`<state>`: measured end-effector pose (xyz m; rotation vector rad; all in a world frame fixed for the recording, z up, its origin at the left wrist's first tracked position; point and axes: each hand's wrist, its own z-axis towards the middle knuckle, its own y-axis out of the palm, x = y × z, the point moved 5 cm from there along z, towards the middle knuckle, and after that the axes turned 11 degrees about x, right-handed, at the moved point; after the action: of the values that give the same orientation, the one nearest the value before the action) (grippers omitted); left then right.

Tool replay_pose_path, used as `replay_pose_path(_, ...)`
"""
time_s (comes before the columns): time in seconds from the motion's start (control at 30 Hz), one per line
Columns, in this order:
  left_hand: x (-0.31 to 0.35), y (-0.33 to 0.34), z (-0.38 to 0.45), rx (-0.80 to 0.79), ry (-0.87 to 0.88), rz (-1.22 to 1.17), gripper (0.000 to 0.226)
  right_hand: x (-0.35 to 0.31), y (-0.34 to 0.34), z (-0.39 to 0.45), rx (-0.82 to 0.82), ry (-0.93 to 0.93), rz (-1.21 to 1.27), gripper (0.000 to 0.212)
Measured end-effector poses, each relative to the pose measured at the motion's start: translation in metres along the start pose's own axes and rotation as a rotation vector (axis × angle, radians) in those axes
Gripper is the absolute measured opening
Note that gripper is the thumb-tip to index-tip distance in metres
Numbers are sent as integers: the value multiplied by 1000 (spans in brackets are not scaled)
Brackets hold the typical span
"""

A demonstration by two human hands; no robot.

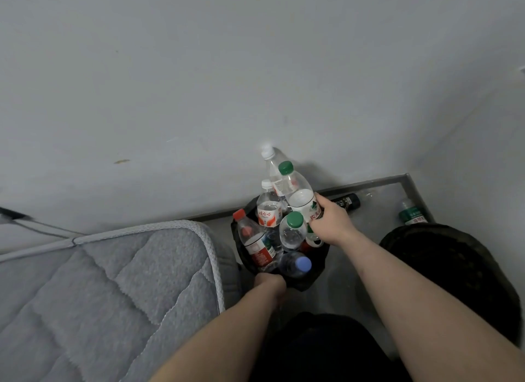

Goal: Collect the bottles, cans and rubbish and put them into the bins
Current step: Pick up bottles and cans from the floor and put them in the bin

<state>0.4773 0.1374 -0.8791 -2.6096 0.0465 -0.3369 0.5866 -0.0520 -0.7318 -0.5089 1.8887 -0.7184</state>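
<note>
A black bin (315, 279) lined with a dark bag stands on the floor by the wall, heaped with several clear plastic bottles. My right hand (331, 224) grips a large green-capped bottle (297, 192) standing upright on top of the heap. My left hand (268, 282) holds the bin's near rim, its fingers partly hidden. In the heap are a red-capped bottle (252, 241), a white-capped bottle (268, 208), another green-capped one (292, 231) and a blue-capped one (295, 265).
A grey quilted mattress (108, 290) fills the lower left, close against the bin. On the floor at right lie a dark bottle (348, 201) and a green-labelled bottle (412, 214). A grey wall rises behind. My dark-clothed knees (454, 268) are at right and bottom.
</note>
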Motion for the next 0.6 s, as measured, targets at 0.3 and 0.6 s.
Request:
replay_pose_path(0.3, 10, -16, -32, -1, -35, -86, 31, 3, 5, 6, 2, 79, 11, 80)
replay_pose_path(0.6, 16, -48, -97, -245, 475, 1028, 21, 4, -32, -32, -45, 70, -43, 84)
